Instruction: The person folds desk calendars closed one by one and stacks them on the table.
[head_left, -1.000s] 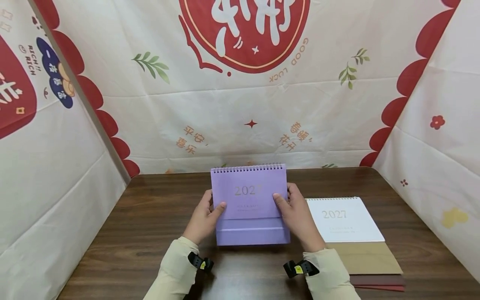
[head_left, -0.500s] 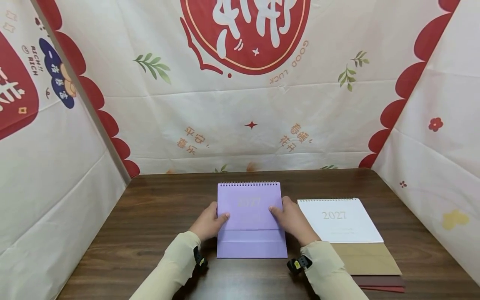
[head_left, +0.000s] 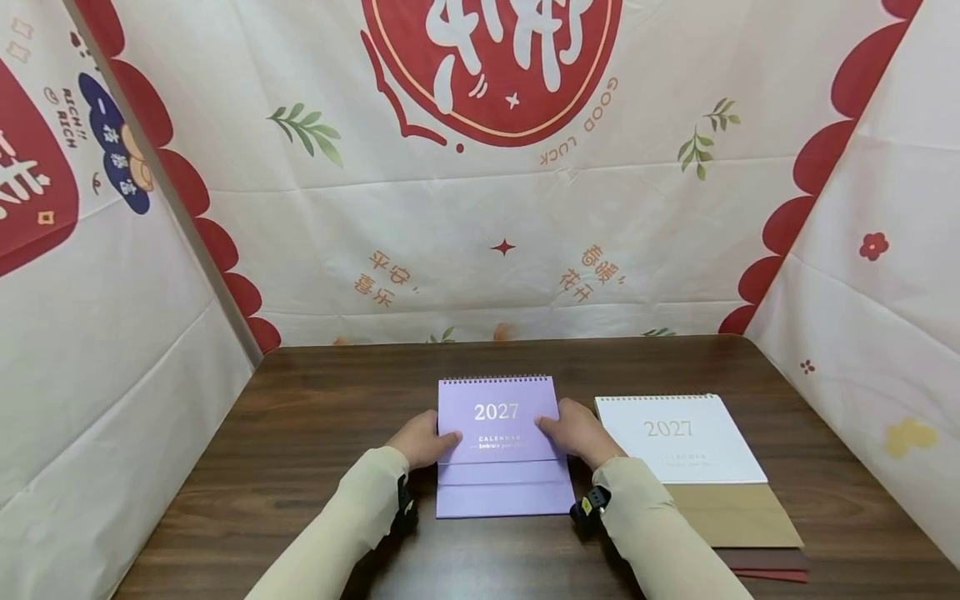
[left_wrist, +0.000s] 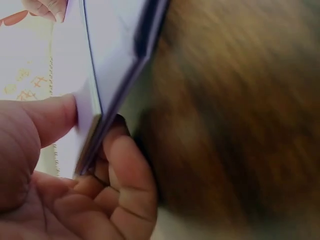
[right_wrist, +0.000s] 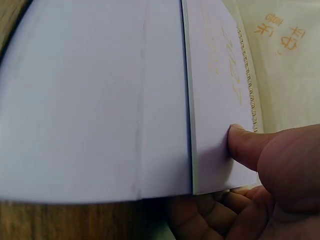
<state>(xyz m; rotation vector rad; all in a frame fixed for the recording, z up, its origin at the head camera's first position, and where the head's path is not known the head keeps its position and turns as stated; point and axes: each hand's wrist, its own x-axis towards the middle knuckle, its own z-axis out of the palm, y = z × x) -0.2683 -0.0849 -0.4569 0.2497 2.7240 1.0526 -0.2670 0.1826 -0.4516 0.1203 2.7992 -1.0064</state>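
A purple spiral-bound desk calendar [head_left: 495,429] marked 2027 sits mid-table, leaning back, its lower flap toward me. At its left edge my left hand [head_left: 425,439] pinches it, thumb on the cover and fingers behind. My right hand [head_left: 581,432] grips the opposite edge the same way. The left wrist view shows the left thumb [left_wrist: 55,117] on the pages and curled fingers beneath the calendar [left_wrist: 92,115]. In the right wrist view, the right thumb [right_wrist: 250,147] presses the cover, with the other fingers partly hidden underneath.
To the right lies a white 2027 calendar [head_left: 678,437] with a tan lower flap [head_left: 735,514]. Dark red pieces [head_left: 768,560] show under its near edge. The brown wooden table [head_left: 300,475] meets a printed cloth backdrop [head_left: 472,208] behind and at both sides.
Both hands have lowered the purple calendar toward the table and tilted it further back. It appears smaller and its cover print is clearer now. The white calendar stays where it was.
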